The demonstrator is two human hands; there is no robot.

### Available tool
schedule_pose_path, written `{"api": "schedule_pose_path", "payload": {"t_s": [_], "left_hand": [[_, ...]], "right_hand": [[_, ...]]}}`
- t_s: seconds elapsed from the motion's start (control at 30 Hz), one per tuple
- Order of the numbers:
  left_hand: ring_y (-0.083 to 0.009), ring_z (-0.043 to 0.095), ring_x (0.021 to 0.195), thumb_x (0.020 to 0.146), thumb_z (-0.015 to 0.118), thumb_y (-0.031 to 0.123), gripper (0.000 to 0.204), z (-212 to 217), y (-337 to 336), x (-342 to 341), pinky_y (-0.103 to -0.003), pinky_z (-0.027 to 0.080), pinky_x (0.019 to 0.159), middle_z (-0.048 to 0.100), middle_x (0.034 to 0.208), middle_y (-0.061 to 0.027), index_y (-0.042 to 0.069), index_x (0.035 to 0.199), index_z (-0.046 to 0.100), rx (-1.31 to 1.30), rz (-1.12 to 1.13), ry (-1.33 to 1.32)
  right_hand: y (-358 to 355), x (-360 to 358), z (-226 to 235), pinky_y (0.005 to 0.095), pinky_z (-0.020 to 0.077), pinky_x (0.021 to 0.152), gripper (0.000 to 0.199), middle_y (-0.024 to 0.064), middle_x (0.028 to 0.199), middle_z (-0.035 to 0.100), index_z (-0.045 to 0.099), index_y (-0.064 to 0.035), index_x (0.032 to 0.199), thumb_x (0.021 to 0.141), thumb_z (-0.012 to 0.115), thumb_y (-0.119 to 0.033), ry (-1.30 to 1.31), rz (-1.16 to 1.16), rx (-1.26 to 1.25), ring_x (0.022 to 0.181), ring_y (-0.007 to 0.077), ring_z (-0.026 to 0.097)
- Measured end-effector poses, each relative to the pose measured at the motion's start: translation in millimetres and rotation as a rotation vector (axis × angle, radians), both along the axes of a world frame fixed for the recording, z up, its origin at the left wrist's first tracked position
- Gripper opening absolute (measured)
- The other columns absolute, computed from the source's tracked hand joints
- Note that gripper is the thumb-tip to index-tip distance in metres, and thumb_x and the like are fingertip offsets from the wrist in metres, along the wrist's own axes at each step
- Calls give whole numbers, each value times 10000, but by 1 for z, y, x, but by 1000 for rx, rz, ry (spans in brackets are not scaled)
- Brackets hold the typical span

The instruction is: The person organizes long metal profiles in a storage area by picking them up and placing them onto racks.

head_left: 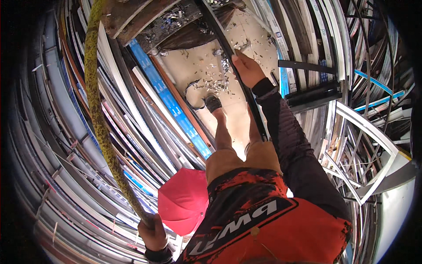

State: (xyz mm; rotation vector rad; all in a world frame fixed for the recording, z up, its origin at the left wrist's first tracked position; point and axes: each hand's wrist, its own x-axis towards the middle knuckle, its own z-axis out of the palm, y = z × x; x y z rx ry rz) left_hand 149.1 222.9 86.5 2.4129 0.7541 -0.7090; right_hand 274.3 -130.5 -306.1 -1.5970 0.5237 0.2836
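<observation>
We find the black bar (pixel 218 34) in front of the body, slanting from the upper edge of the view down past the legs. The right hand (pixel 249 70) grips it partway along, its fingers bent round the edge; their far side is hidden. We judge the bar stiff and lightish for its length, probably a hollow profile, smooth enough to slide in a loose grip. Near its balance point is the surest hold, with a second hand farther along to check any swing.

To the left, we see the mottled yellow pole (pixel 91 83) rising from the left hand (pixel 154 232), whose fingers close round its lower end. It looks rigid, and its rough, blotchy skin should give good friction, but held so low it would feel top-heavy; a grip higher up would tame it.

Farther out, we have the beige floor (pixel 189 68) strewn with small scraps, a red umbrella (pixel 183 201) beside the left hip, a blue strip (pixel 162 94) among stacked lengths at left, and a white frame (pixel 373 132) at right.
</observation>
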Motion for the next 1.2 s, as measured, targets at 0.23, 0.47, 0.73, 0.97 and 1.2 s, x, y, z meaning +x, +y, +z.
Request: {"api": "schedule_pose_path", "payload": {"t_s": [0.23, 0.47, 0.73, 0.97, 1.2], "left_hand": [[-59, 331, 507, 926, 621, 185, 329, -2, 6, -2, -272, 250, 446, 373, 586, 42, 77, 697, 411, 11, -95, 35], [-82, 337, 558, 894, 625, 122, 319, 2, 4, -1, -308, 244, 508, 399, 568, 17, 51, 651, 430, 52, 15, 74], [-90, 348, 520, 893, 648, 161, 358, -1, 3, -2, -316, 264, 481, 431, 528, -2, 44, 614, 456, 63, -39, 37], [-103, 366, 514, 912, 631, 158, 332, -28, 19, -4, -314, 278, 482, 437, 543, -34, 39, 653, 460, -19, -337, -22], [-191, 530, 567, 923, 550, 172, 218, -376, 58, -3, -358, 420, 506, 582, 672, -142, -40, 963, 578, -157, -119, -277]], "right_hand": [[-4, -5, -7, 340, 445, 961, 601, 264, 1163, 616, 464, 66, 1337, 982, 491, -417, -70, -7, -31, 1110, 307, 604], [-2, 21, 17, 358, 506, 778, 613, 194, 889, 660, 490, 35, 1320, 991, 405, -475, 112, -8, -22, 856, 272, 659], [6, 59, -19, 341, 505, 626, 465, 110, 825, 657, 536, -69, 1285, 1007, 393, -414, -48, 14, -350, 675, 187, 626], [10, 54, -19, 487, 474, 862, 481, 277, 1046, 633, 550, -19, 1215, 991, 369, -404, -36, -33, -247, 999, 454, 592], [56, 83, 25, 478, 480, 843, 496, 263, 1035, 641, 547, -23, 1230, 992, 351, -413, 55, 49, -16, 980, 445, 606]]}}
